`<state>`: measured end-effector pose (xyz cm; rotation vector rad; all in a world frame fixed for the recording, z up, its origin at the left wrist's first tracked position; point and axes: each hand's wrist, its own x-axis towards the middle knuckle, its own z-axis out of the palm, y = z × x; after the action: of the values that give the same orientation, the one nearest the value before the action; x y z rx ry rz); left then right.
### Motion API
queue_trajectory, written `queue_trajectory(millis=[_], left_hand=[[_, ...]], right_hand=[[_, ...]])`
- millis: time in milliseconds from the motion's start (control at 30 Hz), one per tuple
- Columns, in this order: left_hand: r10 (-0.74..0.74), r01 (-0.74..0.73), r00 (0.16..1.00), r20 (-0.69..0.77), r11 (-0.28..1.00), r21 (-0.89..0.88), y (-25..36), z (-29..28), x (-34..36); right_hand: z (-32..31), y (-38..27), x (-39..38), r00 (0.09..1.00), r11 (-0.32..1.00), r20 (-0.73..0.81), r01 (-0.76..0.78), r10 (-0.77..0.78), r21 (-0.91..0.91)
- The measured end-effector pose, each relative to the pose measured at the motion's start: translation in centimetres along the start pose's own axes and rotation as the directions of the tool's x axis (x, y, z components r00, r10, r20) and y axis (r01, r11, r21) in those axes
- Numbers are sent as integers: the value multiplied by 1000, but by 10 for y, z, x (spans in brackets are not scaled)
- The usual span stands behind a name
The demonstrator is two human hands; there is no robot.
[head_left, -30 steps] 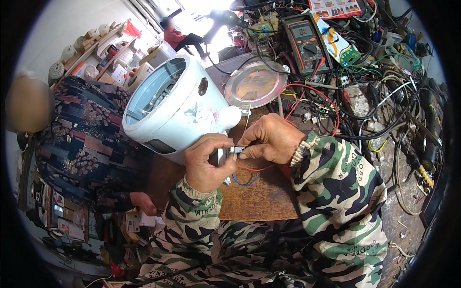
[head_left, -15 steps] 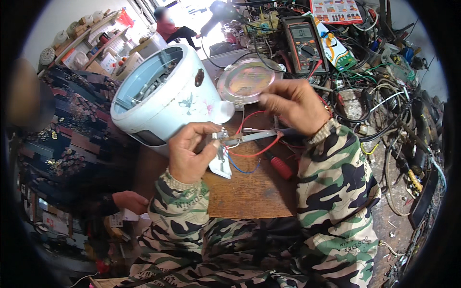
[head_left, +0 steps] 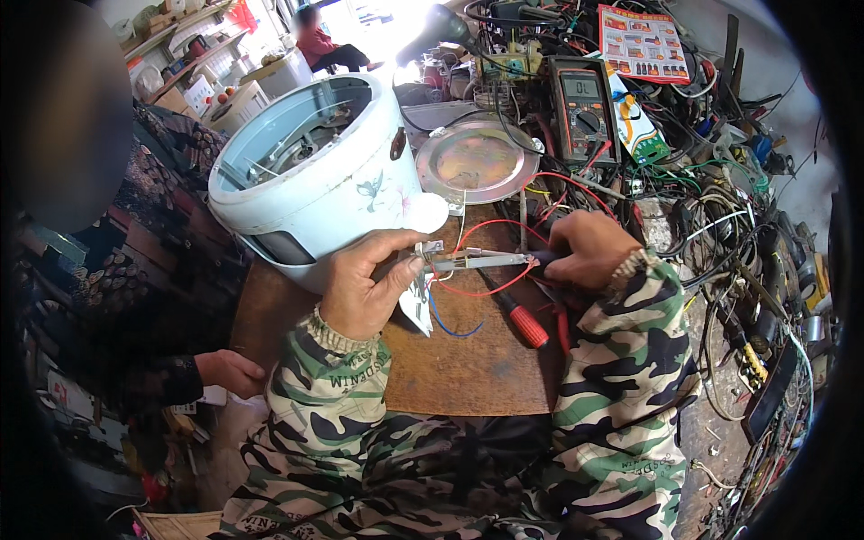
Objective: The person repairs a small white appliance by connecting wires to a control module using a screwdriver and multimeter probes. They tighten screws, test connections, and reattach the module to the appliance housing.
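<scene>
1. The left hand (head_left: 364, 283) pinches a small metal piece (head_left: 432, 247) between thumb and fingers, just above the wooden tabletop (head_left: 468, 378) and beside the white pot-shaped casing (head_left: 360, 193). A loose pinch could let the piece turn or drop.
2. The right hand (head_left: 589, 247) is bent at the far end of a grey strip (head_left: 490, 262), which reaches across to the left fingers. I cannot tell whether it grips the strip. A pull from that side could wrench the metal piece loose.
3. The red wire (head_left: 486, 223) loops around the strip; it could snag or strain where it joins, though the joint is too small to judge.
4. The blue wire (head_left: 454, 331) curls on the tabletop and might catch under a wrist.
5. A red-handled screwdriver (head_left: 527, 326) lies right below the strip, in the way if the hands come down.
6. Beyond, the round metal plate (head_left: 477, 162) and the meter (head_left: 585, 112) crowd the back; tangled cables (head_left: 720, 193) fill the right side.
</scene>
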<state>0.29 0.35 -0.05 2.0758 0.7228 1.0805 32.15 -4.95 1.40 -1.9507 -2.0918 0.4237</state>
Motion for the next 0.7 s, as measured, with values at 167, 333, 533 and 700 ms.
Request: queue_trajectory(millis=[167,333,533,700], left_hand=[[-71,71,997,8,997,14,2,-6,-7],[-35,35,999,-6,999,-14,2,-1,-3],[-60,60,998,-19,998,-17,2,0,-5],[-20,19,998,-68,1000,-9,-1,3,-4]], right_hand=[[-18,2,-10,982,694,-176,177,-73,698],[-29,-7,-24,979,420,-204,178,19,890],[-22,-13,-17,988,342,-141,154,-64,927],[-17,-21,-15,995,310,-87,101,-58,945]])
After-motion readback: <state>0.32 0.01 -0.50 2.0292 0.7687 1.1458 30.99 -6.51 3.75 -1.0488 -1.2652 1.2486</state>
